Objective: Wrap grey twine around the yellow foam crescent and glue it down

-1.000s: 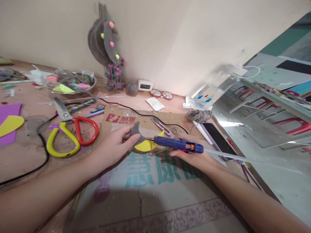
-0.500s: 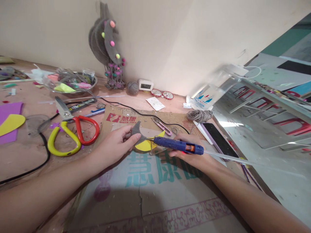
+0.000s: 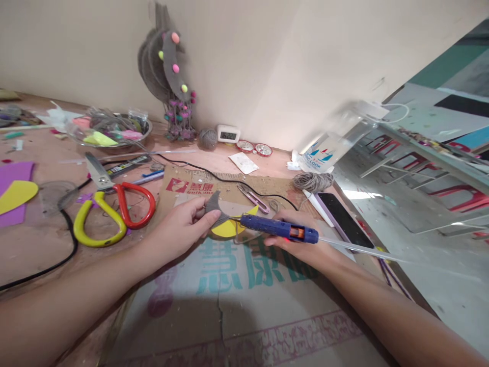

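Observation:
My left hand (image 3: 195, 218) pinches a small grey crescent-shaped piece (image 3: 216, 208) wrapped in yarn. In my right hand (image 3: 294, 232) is a blue hot glue gun (image 3: 275, 227), its tip pointing left at the lower edge of the grey piece. A clear glue stick (image 3: 355, 246) sticks out of the gun's back end, and a red light glows underneath. Below the tip, a yellow cut-out (image 3: 225, 229) lies on the printed cardboard (image 3: 183, 316). Just behind it rest pink-handled thread snips (image 3: 255, 199).
Scissors (image 3: 103, 199) with yellow and red handles lie at the left, near a black cable (image 3: 72, 250). Behind are a metal bowl (image 3: 147, 133) of scraps, a small clock (image 3: 228, 134) and a yarn ball (image 3: 208, 138). A phone (image 3: 346, 219) and plastic jug (image 3: 324, 148) stand right.
Both hands, the grey piece and the glue gun keep nearly the same pose. The whole view has shifted very slightly.

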Demonstrator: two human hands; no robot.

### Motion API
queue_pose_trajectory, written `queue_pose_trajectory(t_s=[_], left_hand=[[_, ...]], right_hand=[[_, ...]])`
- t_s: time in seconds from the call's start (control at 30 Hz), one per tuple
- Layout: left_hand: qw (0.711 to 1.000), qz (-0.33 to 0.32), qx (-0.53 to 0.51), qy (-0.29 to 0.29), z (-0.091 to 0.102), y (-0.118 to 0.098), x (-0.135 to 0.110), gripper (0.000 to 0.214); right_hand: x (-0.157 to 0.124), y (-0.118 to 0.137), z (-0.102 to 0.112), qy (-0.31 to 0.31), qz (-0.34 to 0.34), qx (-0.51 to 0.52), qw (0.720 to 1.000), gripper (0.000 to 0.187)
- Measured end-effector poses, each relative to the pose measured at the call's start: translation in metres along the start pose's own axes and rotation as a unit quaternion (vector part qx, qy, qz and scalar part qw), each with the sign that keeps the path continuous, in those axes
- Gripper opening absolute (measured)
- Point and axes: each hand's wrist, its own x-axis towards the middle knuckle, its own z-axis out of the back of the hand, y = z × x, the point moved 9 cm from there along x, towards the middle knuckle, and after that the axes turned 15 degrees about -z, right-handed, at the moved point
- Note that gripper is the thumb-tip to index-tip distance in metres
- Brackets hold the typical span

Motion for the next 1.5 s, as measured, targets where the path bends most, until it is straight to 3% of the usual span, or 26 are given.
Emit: queue_pose_trajectory(t_s=[0.3,0.47,0.63,0.73,0.87,1.03,1.17,1.33,1.43,1.5], left_hand=[[0.999,0.000,-0.031,0.008,-0.004,0.000,0.001,0.020],[1.000,0.004,-0.025,0.005,-0.004,0.006,-0.001,0.023],[0.999,-0.002,-0.035,0.005,-0.006,0.006,0.000,0.024],[0.999,0.005,-0.035,0.003,-0.006,0.008,0.001,0.026],[0.999,0.005,-0.031,0.011,-0.007,0.009,0.001,0.027],[0.999,0.007,-0.028,0.014,-0.008,0.009,0.001,0.028],[0.999,0.016,-0.039,0.023,-0.011,0.010,0.002,0.026],[0.999,0.012,-0.039,0.010,-0.010,0.011,0.002,0.028],[0.999,0.007,-0.053,0.001,-0.008,0.009,0.002,0.028],[0.998,0.002,-0.063,-0.005,-0.006,0.007,0.002,0.028]], right_hand=[[-0.003,0.008,0.006,-0.040,0.050,-0.106,0.992,0.032],[0.000,-0.004,0.024,-0.057,-0.017,0.023,0.998,0.030],[0.006,0.006,0.052,-0.101,-0.004,0.093,0.990,0.021],[0.028,0.010,0.065,-0.125,-0.020,0.078,0.989,0.025],[0.079,-0.004,0.078,-0.175,-0.075,0.021,0.982,0.034],[0.143,-0.049,0.068,-0.180,-0.138,-0.012,0.974,0.036],[0.168,-0.074,0.053,-0.167,-0.141,-0.029,0.975,0.035],[0.153,-0.065,0.058,-0.174,-0.094,-0.045,0.979,0.038],[0.117,-0.044,0.068,-0.216,-0.055,-0.042,0.974,0.042],[0.086,-0.027,0.071,-0.241,-0.031,-0.037,0.969,0.036]])
